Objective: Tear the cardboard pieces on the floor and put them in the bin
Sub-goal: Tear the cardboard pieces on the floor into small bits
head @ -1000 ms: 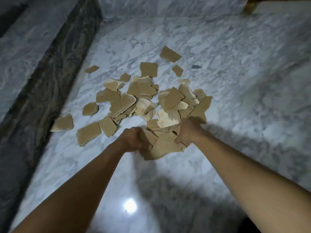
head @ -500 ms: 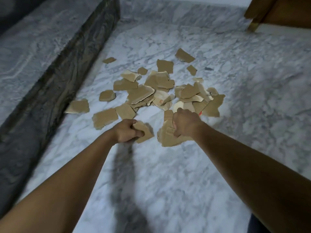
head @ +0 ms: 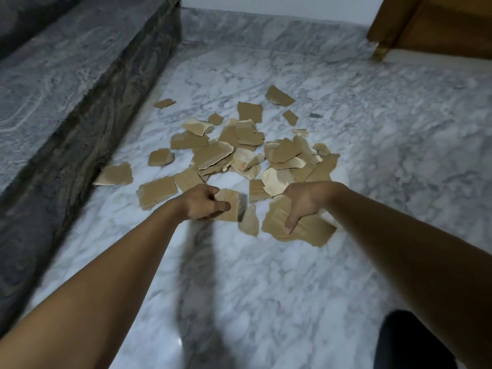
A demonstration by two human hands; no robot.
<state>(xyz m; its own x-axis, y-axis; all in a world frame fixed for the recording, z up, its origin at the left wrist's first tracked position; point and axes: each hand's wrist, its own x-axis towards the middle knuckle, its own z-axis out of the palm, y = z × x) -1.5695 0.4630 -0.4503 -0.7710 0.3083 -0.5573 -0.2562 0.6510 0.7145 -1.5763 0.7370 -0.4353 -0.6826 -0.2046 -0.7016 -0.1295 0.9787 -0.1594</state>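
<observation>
A small cardboard piece (head: 228,205) is being pinched in the left hand (head: 201,205), a bigger piece (head: 306,230) gripped in the right hand (head: 303,202), 1 scrap (head: 250,221) between. The heap (head: 239,150) is lying beyond on the floor (head: 266,288), a dark step (head: 66,102) along its left edge, wooden furniture (head: 439,27) at its far right corner.

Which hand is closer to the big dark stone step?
Left. The left hand, holding a small cardboard piece, is on the side toward the step; the right hand, gripping a bigger piece, is farther away across the floor.
</observation>
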